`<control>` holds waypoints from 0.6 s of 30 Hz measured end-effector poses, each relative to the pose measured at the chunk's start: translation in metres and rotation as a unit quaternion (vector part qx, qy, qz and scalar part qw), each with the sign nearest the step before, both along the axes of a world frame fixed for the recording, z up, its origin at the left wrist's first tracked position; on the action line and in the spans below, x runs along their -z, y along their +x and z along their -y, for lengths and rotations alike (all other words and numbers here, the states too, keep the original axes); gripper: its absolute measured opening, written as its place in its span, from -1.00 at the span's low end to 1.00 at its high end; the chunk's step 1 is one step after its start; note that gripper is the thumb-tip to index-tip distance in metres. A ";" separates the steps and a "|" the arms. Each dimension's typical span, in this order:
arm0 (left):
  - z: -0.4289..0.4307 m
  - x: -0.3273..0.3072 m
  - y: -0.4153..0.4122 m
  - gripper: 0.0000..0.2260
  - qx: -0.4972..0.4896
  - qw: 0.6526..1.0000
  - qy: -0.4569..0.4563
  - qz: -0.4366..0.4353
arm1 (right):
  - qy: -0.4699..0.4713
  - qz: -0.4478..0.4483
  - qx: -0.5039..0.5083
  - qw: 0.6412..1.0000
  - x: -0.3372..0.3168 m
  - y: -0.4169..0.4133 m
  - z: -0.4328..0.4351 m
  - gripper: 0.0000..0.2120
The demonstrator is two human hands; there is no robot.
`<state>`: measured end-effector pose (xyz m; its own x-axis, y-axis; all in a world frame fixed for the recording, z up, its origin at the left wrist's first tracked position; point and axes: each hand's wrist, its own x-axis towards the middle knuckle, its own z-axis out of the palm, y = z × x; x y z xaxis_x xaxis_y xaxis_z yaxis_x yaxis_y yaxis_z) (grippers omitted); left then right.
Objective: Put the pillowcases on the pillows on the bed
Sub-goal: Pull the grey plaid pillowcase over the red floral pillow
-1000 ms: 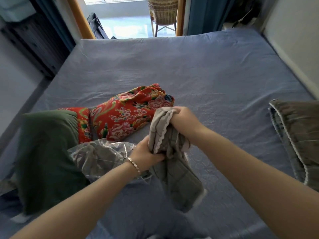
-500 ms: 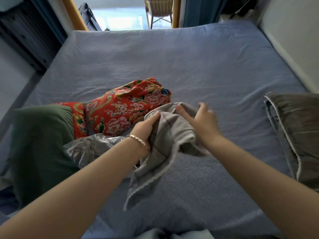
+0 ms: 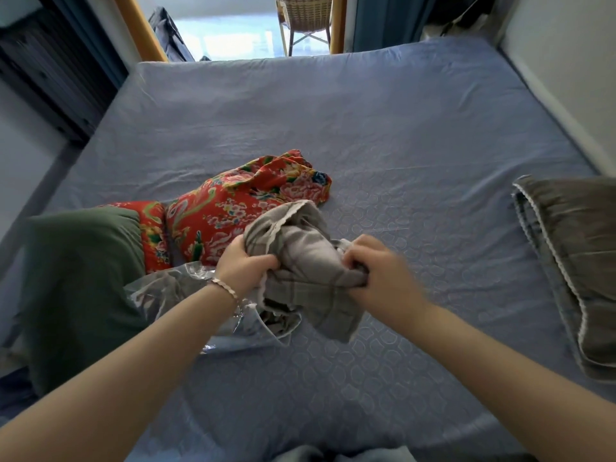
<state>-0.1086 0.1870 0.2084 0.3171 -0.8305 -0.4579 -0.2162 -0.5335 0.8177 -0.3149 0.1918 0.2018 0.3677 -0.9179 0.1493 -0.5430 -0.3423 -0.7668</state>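
Note:
A grey checked pillowcase [image 3: 300,248] with a white lace edge is bunched up above the blue bed [image 3: 383,135]. My left hand [image 3: 243,265] grips its left side and my right hand [image 3: 376,271] grips its right side, fingers curled into the cloth. Just behind it lies a red floral pillow [image 3: 240,208]. A second pillow in a grey lace-edged case [image 3: 573,261] lies at the right edge of the bed.
A clear plastic bag [image 3: 186,295] lies under my left wrist. A dark green cushion [image 3: 76,278] sits at the left. A white wall [image 3: 566,61] runs along the bed's right side. A wicker chair [image 3: 305,15] stands beyond the far end.
Both hands have gathered the pillowcase again: the right hand went from open fingers to a closed grip, and the cloth that hung loose is bunched between the hands.

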 end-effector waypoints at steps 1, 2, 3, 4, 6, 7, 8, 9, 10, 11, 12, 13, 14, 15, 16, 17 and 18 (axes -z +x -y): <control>-0.001 0.007 0.004 -0.51 0.009 0.994 0.052 0.098 | -0.088 -0.033 -0.025 0.995 0.007 0.000 -0.004 -0.85; -0.004 0.012 0.003 -0.45 0.006 0.981 0.105 0.162 | -0.159 -0.055 -0.057 0.984 0.014 0.001 -0.008 -0.89; -0.006 0.015 0.000 -0.39 0.000 0.975 0.146 0.167 | -0.213 -0.065 -0.088 0.971 0.020 0.002 -0.012 -0.85; -0.006 0.020 -0.004 -0.38 -0.006 0.979 0.173 0.104 | -0.247 -0.067 -0.113 0.960 0.026 0.005 -0.015 -0.75; -0.006 0.021 -0.016 -0.52 -0.022 0.969 0.217 -0.117 | -0.271 -0.057 -0.140 0.951 0.032 0.008 -0.021 -0.55; -0.007 0.021 -0.023 -0.62 -0.017 0.944 0.262 -0.201 | -0.277 -0.051 -0.147 0.948 0.034 0.009 -0.023 -0.52; -0.009 0.025 -0.028 -0.68 0.003 0.923 0.294 -0.249 | -0.282 -0.051 -0.157 0.945 0.038 0.010 -0.028 -0.53; -0.012 0.032 -0.032 -0.69 0.027 0.913 0.308 -0.266 | -0.288 -0.054 -0.167 0.941 0.042 0.011 -0.031 -0.59; -0.015 0.042 -0.035 -0.66 0.047 0.913 0.312 -0.258 | -0.283 -0.061 -0.187 0.939 0.045 0.010 -0.034 -0.68; -0.017 0.052 -0.037 -0.64 0.061 0.914 0.316 -0.247 | -0.275 -0.071 -0.214 0.935 0.049 0.008 -0.036 -0.78; -0.019 0.058 -0.039 -0.70 0.060 0.917 0.316 -0.236 | -0.261 -0.082 -0.243 0.931 0.052 0.004 -0.037 -0.81; -0.021 0.060 -0.041 -0.84 0.051 0.922 0.308 -0.231 | -0.243 -0.095 -0.272 0.926 0.053 0.000 -0.037 -0.77; -0.022 0.062 -0.042 -0.95 0.040 0.926 0.295 -0.231 | -0.218 -0.115 -0.297 0.923 0.052 -0.005 -0.038 -0.71; -0.021 0.063 -0.041 -0.92 0.016 0.931 0.278 -0.237 | -0.201 -0.129 -0.310 0.920 0.052 -0.011 -0.039 -0.65; -0.018 0.061 -0.041 -0.87 -0.017 0.930 0.254 -0.267 | -0.185 -0.144 -0.308 0.922 0.050 -0.017 -0.041 -0.62; -0.016 0.057 -0.039 -0.83 -0.071 0.921 0.223 -0.312 | -0.174 -0.152 -0.291 0.929 0.048 -0.022 -0.042 -0.64; -0.013 0.052 -0.038 -0.80 -0.127 0.902 0.194 -0.365 | -0.140 -0.156 -0.264 0.941 0.046 -0.026 -0.044 -0.66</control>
